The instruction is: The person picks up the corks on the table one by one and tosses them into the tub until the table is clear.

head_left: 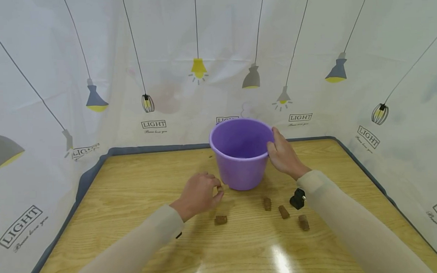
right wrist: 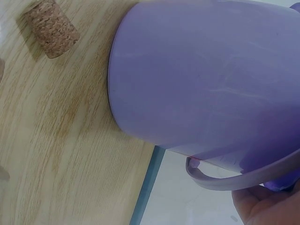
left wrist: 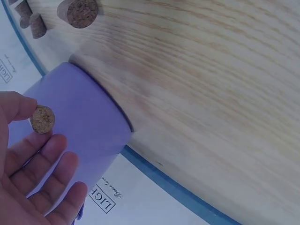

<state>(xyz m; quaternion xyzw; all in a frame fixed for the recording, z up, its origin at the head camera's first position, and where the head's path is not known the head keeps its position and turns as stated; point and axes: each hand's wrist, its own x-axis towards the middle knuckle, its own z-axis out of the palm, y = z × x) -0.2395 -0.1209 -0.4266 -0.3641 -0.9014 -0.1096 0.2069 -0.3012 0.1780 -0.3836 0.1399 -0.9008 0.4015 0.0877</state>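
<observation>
A purple bucket stands on the wooden table, its mouth facing up. My right hand grips the bucket's rim on the right side, thumb on the outside; in the right wrist view the curved bucket handle hangs close to that hand. To the left of the bucket, my left hand pinches a cork between thumb and index finger, the other fingers loosely bent. The cork is in front of the bucket's outer wall. One loose cork lies just below my left hand.
More corks lie right of centre: one cork near the bucket, a second cork and a third cork towards my right forearm. A small black device is at my right wrist. A lamp-printed white cloth encloses the table.
</observation>
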